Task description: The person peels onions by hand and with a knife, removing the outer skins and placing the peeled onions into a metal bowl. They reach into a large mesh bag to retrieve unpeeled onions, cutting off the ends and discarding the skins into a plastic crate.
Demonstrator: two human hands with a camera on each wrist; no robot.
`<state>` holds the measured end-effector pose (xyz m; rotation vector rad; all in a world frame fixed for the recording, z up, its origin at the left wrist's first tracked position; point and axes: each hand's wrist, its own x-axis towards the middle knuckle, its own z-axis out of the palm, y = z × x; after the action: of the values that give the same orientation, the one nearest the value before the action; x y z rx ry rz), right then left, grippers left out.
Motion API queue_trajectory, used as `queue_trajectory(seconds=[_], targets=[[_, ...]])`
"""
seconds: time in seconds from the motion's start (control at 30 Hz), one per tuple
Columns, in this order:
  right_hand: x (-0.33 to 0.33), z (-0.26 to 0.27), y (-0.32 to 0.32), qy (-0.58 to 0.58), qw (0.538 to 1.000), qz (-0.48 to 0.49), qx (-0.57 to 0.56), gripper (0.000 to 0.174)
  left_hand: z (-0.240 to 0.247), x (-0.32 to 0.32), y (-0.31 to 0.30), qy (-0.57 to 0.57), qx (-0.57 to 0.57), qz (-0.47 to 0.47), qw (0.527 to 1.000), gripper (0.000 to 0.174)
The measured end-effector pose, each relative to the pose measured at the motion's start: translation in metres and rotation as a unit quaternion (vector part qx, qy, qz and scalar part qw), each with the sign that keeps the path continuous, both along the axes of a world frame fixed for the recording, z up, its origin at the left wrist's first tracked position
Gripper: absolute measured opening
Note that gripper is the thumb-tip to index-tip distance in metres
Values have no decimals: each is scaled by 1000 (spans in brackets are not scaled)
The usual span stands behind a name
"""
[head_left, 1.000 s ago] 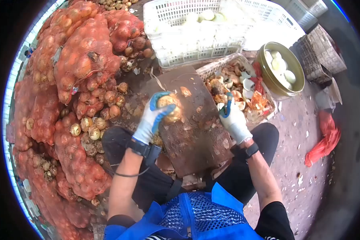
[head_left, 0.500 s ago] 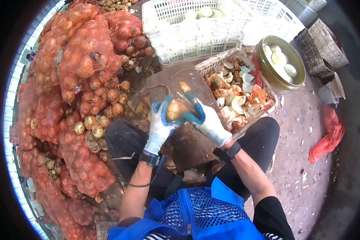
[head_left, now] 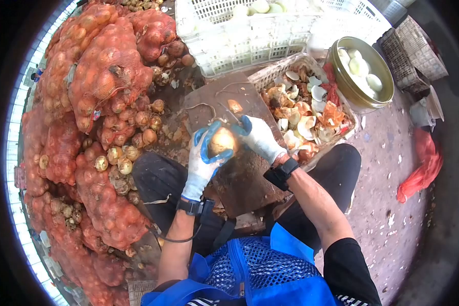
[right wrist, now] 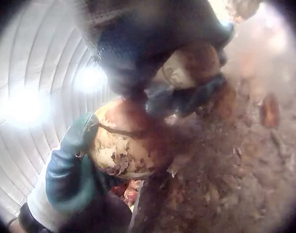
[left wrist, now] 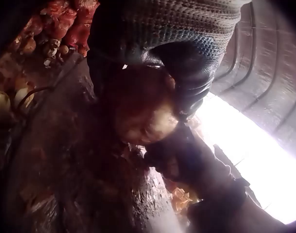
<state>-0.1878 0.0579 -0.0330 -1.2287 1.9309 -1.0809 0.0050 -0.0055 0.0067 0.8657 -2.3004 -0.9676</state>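
Note:
Over the brown board [head_left: 245, 188], the gloved left hand [head_left: 201, 158] grips a brown-skinned onion [head_left: 223, 142] with its blue-coated fingers curled round it. The gloved right hand [head_left: 260, 138] is close at the onion's right side, fingers curled. In the right wrist view it grips what looks like a small knife, mostly hidden; a pale rounded handle end [right wrist: 194, 68] shows between the fingers. A thin dark strip crosses the onion [right wrist: 131, 153] there, beside torn, flaking skin. The left wrist view is dark, with the onion [left wrist: 148, 124] under the left glove.
Red mesh sacks of onions [head_left: 104, 76] pile up on the left, with loose onions [head_left: 125, 166] beside them. Beyond the board are a crate of peelings [head_left: 349, 127], white crates [head_left: 239, 56] and a basin [head_left: 385, 97] holding peeled onions. A red net [head_left: 421, 168] lies at right.
The left hand has brought the onion toward the board's middle. The right hand came in from the peelings crate to meet it, then drew slightly back from the onion.

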Motion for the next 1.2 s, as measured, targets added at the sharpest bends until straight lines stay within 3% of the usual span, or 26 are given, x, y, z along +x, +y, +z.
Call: queue_trajectory(seconds=[0.13,0.2,0.3,0.33,0.47,0.57,0.7,0.77,0.83,0.87,0.9,0.97,1.0,1.13,1.2], targets=[[-1,5,15,48,997,-54,3,31,0,0,2,-3,-20,-7,1000,73],[0,15,24,75,995,-62,33,32,-1,0,5,40,22,-2,999,76],[14,33,48,69,991,-114,-23,36,-11,3,7,76,64,20,995,75],[16,36,60,43,993,-86,-64,42,-13,3,8,84,73,29,993,74],[31,50,87,26,1000,13,0,53,-25,1,12,79,59,63,993,71],[40,34,84,12,1000,-20,-13,54,-30,2,10,63,66,62,994,70],[31,44,55,-136,990,-23,32,38,-33,1,10,67,50,53,995,72],[28,12,39,-114,992,-50,-16,34,-37,-1,9,91,72,55,992,72],[21,0,31,-101,992,-67,-18,31,-25,-5,11,67,15,45,997,71],[19,-5,33,-14,988,-100,-113,28,-19,-6,12,51,-13,35,998,70],[11,-8,32,64,988,-116,-85,26,-15,-7,13,34,-41,25,998,69],[-3,14,40,-36,984,-173,-29,25,-25,-4,12,66,13,23,997,75],[-6,24,46,-88,979,-176,59,28,-29,-3,11,82,29,24,996,77],[15,43,82,-6,997,-70,-27,44,-21,-8,17,106,83,83,988,81],[29,52,95,56,998,-35,-4,46,-30,-6,13,95,70,82,990,83]])
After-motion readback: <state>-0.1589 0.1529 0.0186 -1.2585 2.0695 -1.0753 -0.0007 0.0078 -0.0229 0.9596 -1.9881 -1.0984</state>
